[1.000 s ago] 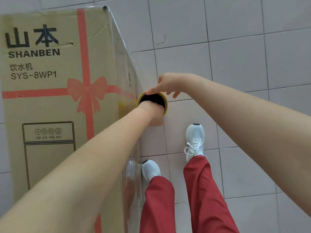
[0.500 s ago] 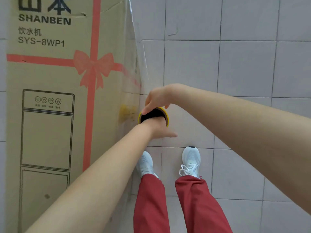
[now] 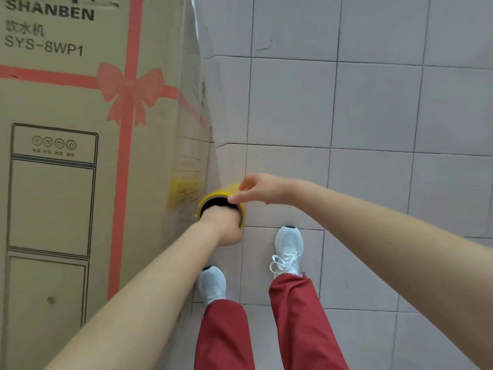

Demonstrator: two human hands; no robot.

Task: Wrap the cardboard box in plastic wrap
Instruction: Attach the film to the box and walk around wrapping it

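Observation:
A tall cardboard box [image 3: 66,209] with a pink ribbon print and "SHANBEN" lettering fills the left side. Clear plastic film [image 3: 213,116] lies over its right face and runs down the corner to a plastic wrap roll [image 3: 213,196] with a yellow core. My left hand [image 3: 225,228] is pushed into the core's open end, so its fingers are hidden. My right hand [image 3: 260,189] reaches in from the right and pinches the roll's rim, thumb on the edge and fingers on the outer side.
The box stands on a grey tiled floor [image 3: 373,129] that stretches away to the right. My two white shoes [image 3: 289,247] and red trouser legs are below the roll, the left shoe [image 3: 212,284] close to the box's base.
The roll and both hands have gone lower along the box's right corner, from level with the bow to below it. My right hand has shifted to the roll's right rim.

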